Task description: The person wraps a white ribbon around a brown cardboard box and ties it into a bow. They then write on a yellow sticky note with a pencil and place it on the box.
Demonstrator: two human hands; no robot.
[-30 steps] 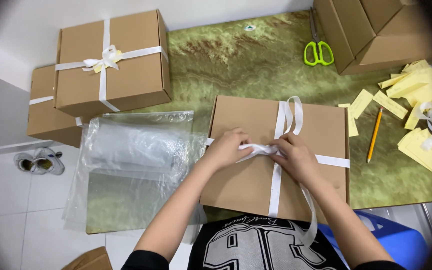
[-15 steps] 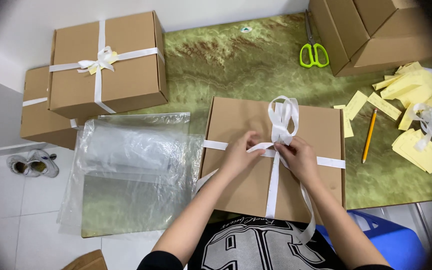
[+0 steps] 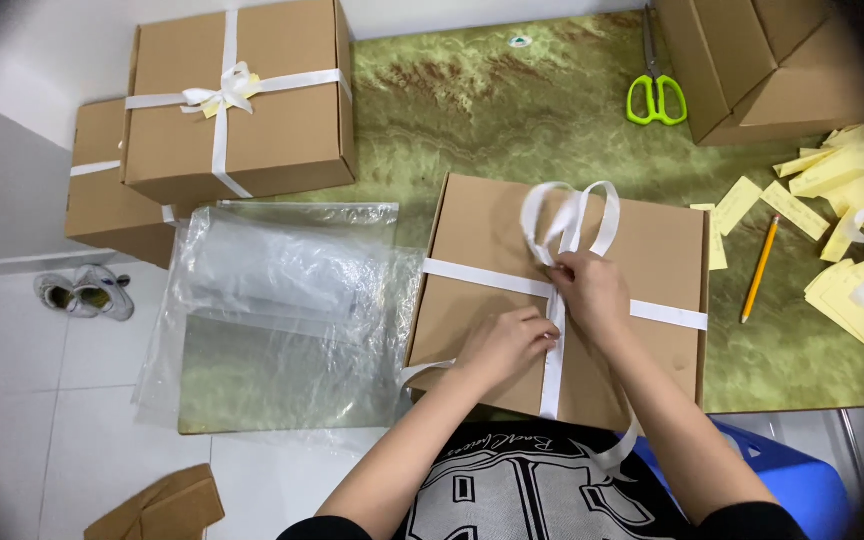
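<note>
On the green counter [image 3: 512,110], seen from my head camera, the box [image 3: 652,250] lies flat just before me, white ribbon [image 3: 572,215] crossed over its lid. My right hand [image 3: 592,290] pinches the loops at the crossing; my left hand [image 3: 507,345] grips the strand beside it. I judge I'm mid-bow: next the loops need drawing tight without slipping. Counted: two tied boxes [image 3: 237,100] stacked far left, one plastic bag [image 3: 282,300], one scissors [image 3: 657,95], one pencil [image 3: 759,265], many yellow slips [image 3: 842,180].
</note>
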